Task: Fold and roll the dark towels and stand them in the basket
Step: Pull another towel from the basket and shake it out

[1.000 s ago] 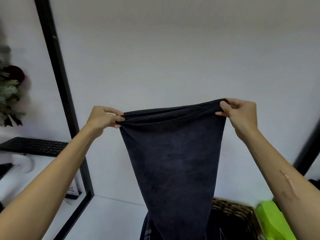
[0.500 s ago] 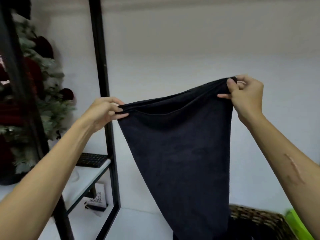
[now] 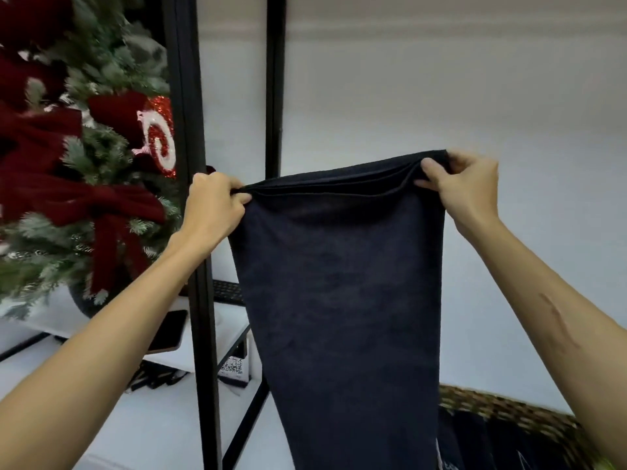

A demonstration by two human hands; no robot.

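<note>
A dark towel [image 3: 342, 293] hangs in the air in front of me, folded double along its top edge and tapering toward the bottom of the view. My left hand [image 3: 213, 205] grips its upper left corner. At the upper right corner my right hand [image 3: 464, 188] pinches the fabric between thumb and fingers. The woven basket [image 3: 509, 408] sits at the lower right, behind the towel and my right forearm. Dark fabric [image 3: 481, 442] lies inside the basket, partly hidden.
A black metal shelf frame [image 3: 200, 300] stands left of the towel. Behind it is a decorated Christmas tree [image 3: 78, 164] with dark red bows. A phone [image 3: 169, 330] and a keyboard [image 3: 227, 291] lie on the white shelf. A plain white wall fills the background.
My view has swung left, bringing the tree and shelf posts into sight. Both hands still hold the towel's top corners, and its top edge is now more level.
</note>
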